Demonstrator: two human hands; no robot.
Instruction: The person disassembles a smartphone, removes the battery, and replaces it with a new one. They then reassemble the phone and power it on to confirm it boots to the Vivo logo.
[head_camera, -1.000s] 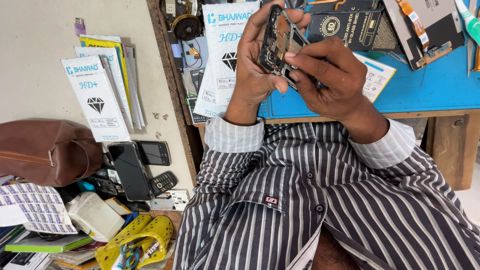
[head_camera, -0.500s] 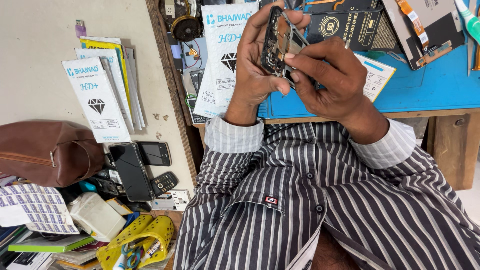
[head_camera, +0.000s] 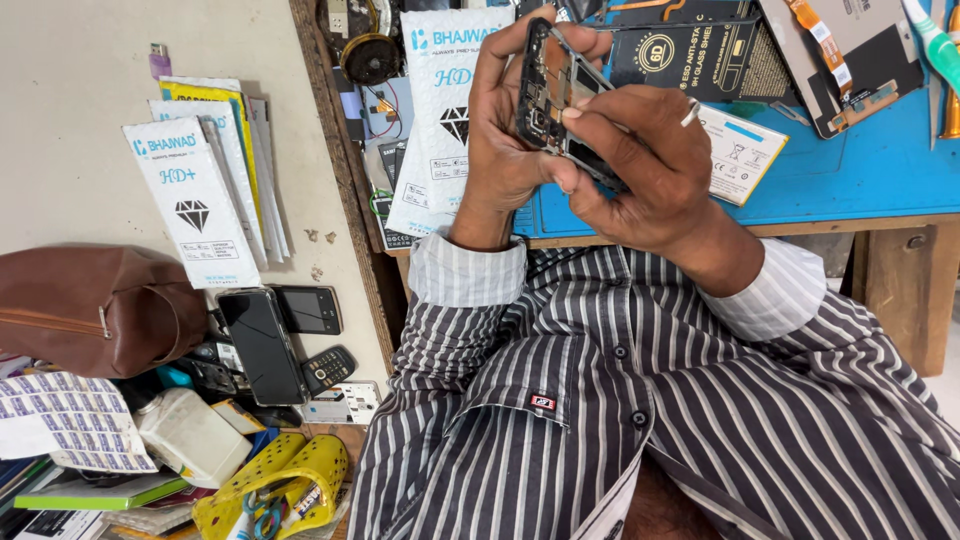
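Scanning from the left edge: brown leather bag (head_camera: 85, 310) on the pale surface, well left of the opened phone (head_camera: 560, 95) that I take as landmark. Just right of the bag, a dark smartphone (head_camera: 262, 345) lies screen up, with two small keypad phones (head_camera: 318, 340) touching its right side. Below these, a yellow perforated basket (head_camera: 275, 485) holds scissors. Above the bag, white screen-protector packets (head_camera: 190, 205) lean in a fan, still well left of the phone.

Further right, a wooden edge runs up the view; beyond it, another white packet (head_camera: 450, 110) with a diamond mark lies just left of the phone, partly behind my left hand (head_camera: 500, 150).

Left hand: fingers curled around the phone's left edge and back, grasping it upright above the blue table (head_camera: 860, 180). The phone is a bare black frame, back cover off, inner parts exposed.

Right hand (head_camera: 640, 170): fingers clenched over the phone's lower right part, thumb and forefinger pressed on its inner face. A thin metal tool (head_camera: 690, 112) sticks out of this grip; I cannot tell its tip.

Right of the phone: a black packet (head_camera: 690, 55), a white battery (head_camera: 745, 150), then a panel with orange flex cable (head_camera: 840, 60) on the table. A green-handled tool (head_camera: 935, 45) lies at the far right.

Both striped shirt cuffs sit below the phone.
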